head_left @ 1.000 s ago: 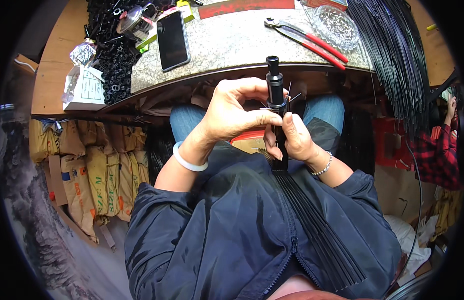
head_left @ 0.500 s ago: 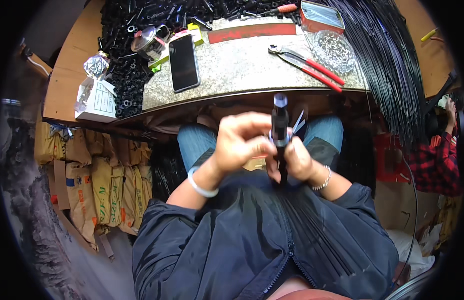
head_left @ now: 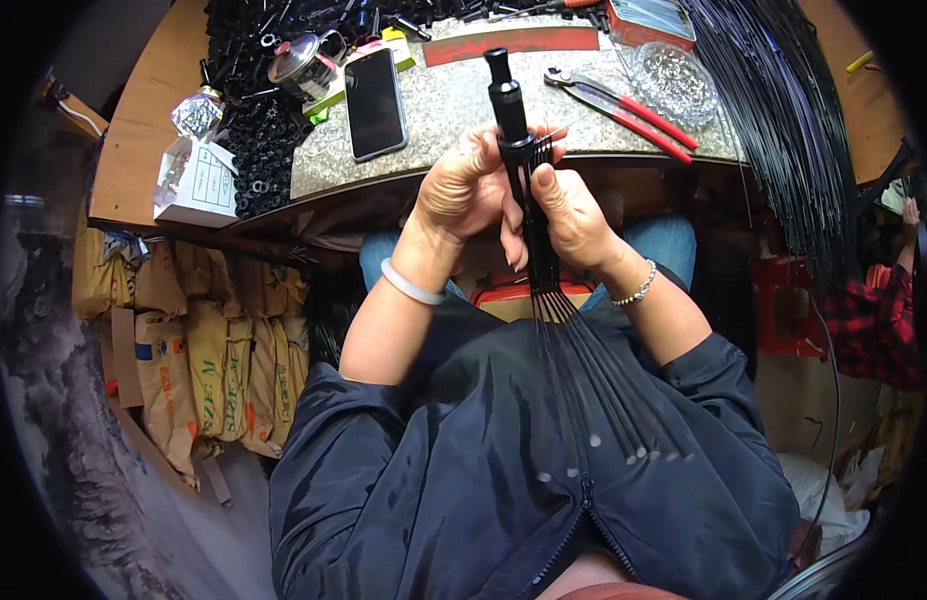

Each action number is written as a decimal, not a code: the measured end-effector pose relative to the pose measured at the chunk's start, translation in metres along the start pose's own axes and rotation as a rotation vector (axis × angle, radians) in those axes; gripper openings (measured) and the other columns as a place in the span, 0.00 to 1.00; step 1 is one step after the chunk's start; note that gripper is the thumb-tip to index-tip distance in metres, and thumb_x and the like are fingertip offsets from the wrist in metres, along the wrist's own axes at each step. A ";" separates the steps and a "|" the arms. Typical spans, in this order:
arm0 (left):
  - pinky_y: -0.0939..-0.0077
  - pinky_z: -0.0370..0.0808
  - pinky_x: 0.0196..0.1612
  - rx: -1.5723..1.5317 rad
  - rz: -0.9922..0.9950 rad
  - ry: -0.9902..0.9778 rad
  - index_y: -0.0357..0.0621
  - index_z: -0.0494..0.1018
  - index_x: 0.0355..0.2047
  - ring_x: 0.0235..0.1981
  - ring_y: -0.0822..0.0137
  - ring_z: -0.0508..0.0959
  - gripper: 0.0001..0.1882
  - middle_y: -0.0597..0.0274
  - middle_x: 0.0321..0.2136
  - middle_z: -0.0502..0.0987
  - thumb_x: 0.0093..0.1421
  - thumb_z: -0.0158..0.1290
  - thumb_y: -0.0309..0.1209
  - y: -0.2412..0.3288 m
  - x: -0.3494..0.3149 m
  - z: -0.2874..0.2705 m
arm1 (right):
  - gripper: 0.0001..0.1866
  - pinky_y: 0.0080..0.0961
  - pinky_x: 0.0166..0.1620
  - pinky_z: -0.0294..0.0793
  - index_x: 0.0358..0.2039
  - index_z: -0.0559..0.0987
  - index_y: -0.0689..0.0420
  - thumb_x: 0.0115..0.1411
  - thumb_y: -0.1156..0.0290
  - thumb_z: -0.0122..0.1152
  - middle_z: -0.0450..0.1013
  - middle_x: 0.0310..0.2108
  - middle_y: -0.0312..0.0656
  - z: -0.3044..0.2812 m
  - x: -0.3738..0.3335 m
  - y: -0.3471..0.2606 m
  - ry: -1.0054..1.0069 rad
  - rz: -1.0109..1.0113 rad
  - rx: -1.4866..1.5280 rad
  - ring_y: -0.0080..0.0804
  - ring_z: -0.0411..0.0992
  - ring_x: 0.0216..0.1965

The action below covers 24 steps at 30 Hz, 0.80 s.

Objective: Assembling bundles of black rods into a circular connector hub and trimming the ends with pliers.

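Observation:
Upright before me is a black umbrella frame (head_left: 528,215), its thin ribs (head_left: 583,355) fanning down over my dark jacket, with pale round tips at their ends. A black stepped tube (head_left: 505,95) forms its top and reaches over the table edge. My left hand (head_left: 463,185) is closed around the collar below that tube, from the left side. From the right, my right hand (head_left: 575,215) grips the gathered ribs, thumb pressed against them. A thin wire (head_left: 568,127) juts out by the collar; where its other end goes is hidden by the fingers.
On the stone-topped table (head_left: 463,110) lie a phone (head_left: 375,105), red-handled pliers (head_left: 623,115) and a glass dish (head_left: 673,85). Black small parts (head_left: 258,150) are heaped left; long black rods (head_left: 783,130) hang off the right edge. Sacks (head_left: 213,370) line the floor left. A co-worker's checked sleeve (head_left: 873,325) shows right.
Both hands have moved up toward the table with the umbrella frame. The frame now shows lengthwise, its tube higher and its ribs spread across my jacket.

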State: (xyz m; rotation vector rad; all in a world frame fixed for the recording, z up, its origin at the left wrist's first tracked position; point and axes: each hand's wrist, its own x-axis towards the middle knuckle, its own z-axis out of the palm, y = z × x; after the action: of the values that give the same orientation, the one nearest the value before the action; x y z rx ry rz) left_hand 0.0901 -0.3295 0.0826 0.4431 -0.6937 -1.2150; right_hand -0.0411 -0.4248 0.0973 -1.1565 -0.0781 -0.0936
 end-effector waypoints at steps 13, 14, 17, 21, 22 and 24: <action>0.61 0.43 0.64 1.236 0.153 0.208 0.42 0.23 0.63 0.65 0.50 0.45 0.66 0.41 0.63 0.42 0.41 0.67 0.32 -0.026 -0.074 0.084 | 0.30 0.20 0.24 0.73 0.27 0.69 0.62 0.63 0.44 0.34 0.72 0.18 0.44 -0.005 -0.003 0.013 0.454 -0.214 -0.159 0.27 0.72 0.19; 0.61 0.44 0.64 1.224 0.219 0.283 0.41 0.25 0.63 0.65 0.51 0.47 0.63 0.41 0.63 0.43 0.44 0.66 0.31 -0.028 -0.066 0.091 | 0.29 0.19 0.25 0.73 0.26 0.70 0.63 0.63 0.46 0.37 0.72 0.18 0.42 0.001 -0.001 0.015 0.466 -0.247 -0.146 0.24 0.71 0.19; 0.67 0.57 0.60 1.252 0.327 0.416 0.37 0.34 0.63 0.59 0.58 0.60 0.45 0.47 0.59 0.54 0.57 0.54 0.28 -0.026 -0.040 0.098 | 0.27 0.18 0.27 0.71 0.26 0.74 0.64 0.65 0.51 0.40 0.72 0.19 0.38 0.011 0.000 0.016 0.499 -0.420 -0.302 0.21 0.71 0.22; 0.80 0.66 0.49 1.018 0.445 0.528 0.32 0.55 0.57 0.45 0.73 0.70 0.26 0.58 0.45 0.69 0.61 0.49 0.26 -0.026 -0.015 0.095 | 0.23 0.26 0.28 0.70 0.35 0.76 0.64 0.66 0.55 0.42 0.74 0.22 0.44 0.020 0.006 0.029 0.552 -0.564 -0.361 0.23 0.70 0.23; 0.82 0.67 0.45 1.018 0.452 0.555 0.32 0.58 0.55 0.41 0.75 0.71 0.24 0.60 0.42 0.71 0.60 0.50 0.26 -0.026 -0.014 0.095 | 0.22 0.26 0.27 0.70 0.34 0.76 0.64 0.66 0.56 0.43 0.74 0.21 0.44 0.019 0.003 0.031 0.548 -0.544 -0.375 0.24 0.70 0.22; 0.88 0.69 0.37 0.964 0.504 0.629 0.32 0.68 0.48 0.33 0.80 0.72 0.19 0.66 0.32 0.75 0.57 0.56 0.25 -0.028 -0.009 0.099 | 0.21 0.26 0.27 0.70 0.33 0.76 0.64 0.66 0.57 0.43 0.73 0.20 0.45 0.017 0.000 0.034 0.548 -0.521 -0.387 0.24 0.70 0.22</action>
State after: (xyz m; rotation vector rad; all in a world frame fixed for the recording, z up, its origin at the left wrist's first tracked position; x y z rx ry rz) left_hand 0.0002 -0.3242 0.1337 1.2909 -0.7376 -0.1562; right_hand -0.0372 -0.3959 0.0731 -1.4350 0.1334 -0.9145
